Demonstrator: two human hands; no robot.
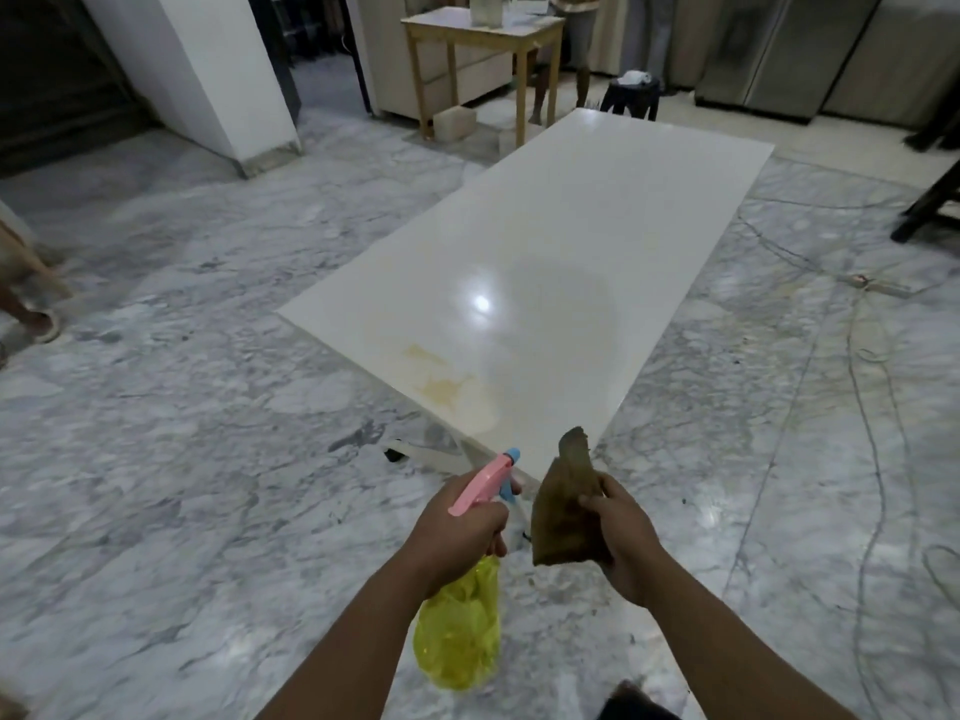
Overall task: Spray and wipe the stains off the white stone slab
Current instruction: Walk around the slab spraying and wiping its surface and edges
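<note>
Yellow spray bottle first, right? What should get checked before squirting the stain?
1. Yellow spray bottle with pink trigger head gripped in left hand: ok.
2. Brown wiping cloth held in right hand: ok.
3. Yellowish stain on white stone slab in sight, near the closest corner: ok.
4. Nozzle over the stain: not ok, it is short of the slab.
5. Liquid left in bottle: cannot tell.
6. Slab bare around the stain: ok.

Grey-veined marble floor [208, 459] fills the view; thin cables [862, 459] trail across its right side. Wooden table [483, 31] at the far edge carries a pale container [485, 7]. Dark stool [634, 96] just right of it holds something white.
</note>
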